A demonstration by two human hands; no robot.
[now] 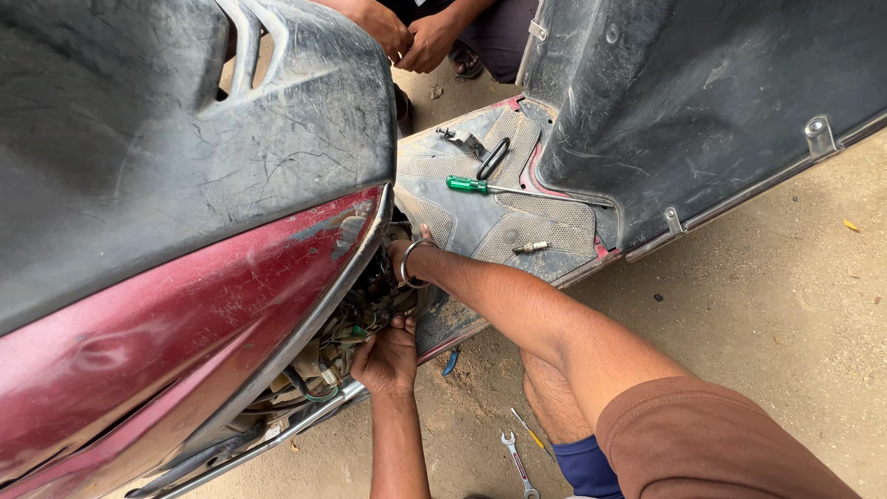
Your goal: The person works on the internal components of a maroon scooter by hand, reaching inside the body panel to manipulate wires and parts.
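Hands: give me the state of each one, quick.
Left hand: fingers curled into the wiring under the scooter's red panel; grip cannot be told.
Right hand: mostly hidden behind the panel; cannot be told.

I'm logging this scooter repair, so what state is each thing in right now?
Maroon scooter front panel: pulled open, wiring exposed beneath.
Tangle of wires: exposed, both hands in it.
Left hand: gripping at the wires.
Right hand: reaching into the gap, steel bangle on wrist.
Green-handled screwdriver: lying on the grey floorboard mat.
Small spark plug: lying loose on mat.
Silver spanner: lying on the ground.
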